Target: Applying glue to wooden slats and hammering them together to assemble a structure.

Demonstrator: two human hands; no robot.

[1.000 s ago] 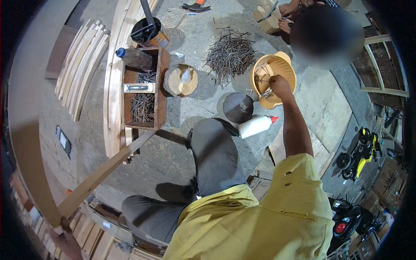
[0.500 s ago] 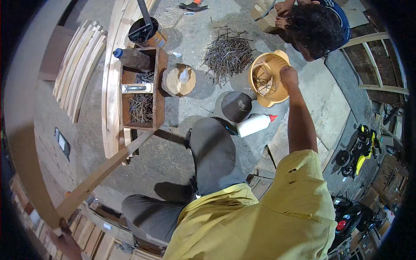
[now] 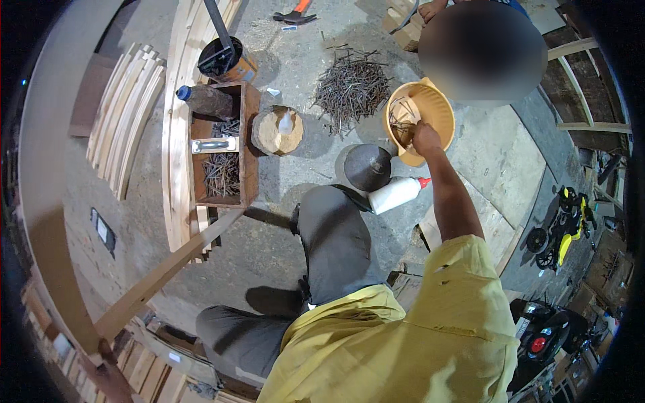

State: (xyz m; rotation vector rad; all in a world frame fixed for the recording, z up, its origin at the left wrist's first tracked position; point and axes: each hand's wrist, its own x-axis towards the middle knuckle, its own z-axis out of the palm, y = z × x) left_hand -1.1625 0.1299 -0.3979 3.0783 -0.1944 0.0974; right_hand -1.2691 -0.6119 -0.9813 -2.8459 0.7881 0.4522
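My right hand (image 3: 425,139) reaches down into a yellow plastic basin (image 3: 437,111), over loose nails (image 3: 402,122) at its left side. Its fingers look drawn together; whatever is between them is hidden. At the lower left, my left hand (image 3: 107,373) grips the corner of a wooden frame (image 3: 144,289), with the thumb side showing at the wood. A big heap of nails (image 3: 353,86) lies on the floor just left of the basin. Nearest below the basin are a dark rounded lump (image 3: 367,167) and a white bottle with a red tip (image 3: 396,195).
A wooden toolbox (image 3: 250,141) holds nails and a blue-capped bottle (image 3: 205,99). Beside it stand a bucket (image 3: 242,67) and a round container of sawdust-coloured material (image 3: 269,138). A hammer (image 3: 294,15) lies farther off. Another person (image 3: 480,50) crouches beyond the basin. Wood strips (image 3: 127,114) lie left.
My right hand has moved from the basin's right side down and left into it, near the nails. The basin looks slightly tilted. The other person's head has come closer.
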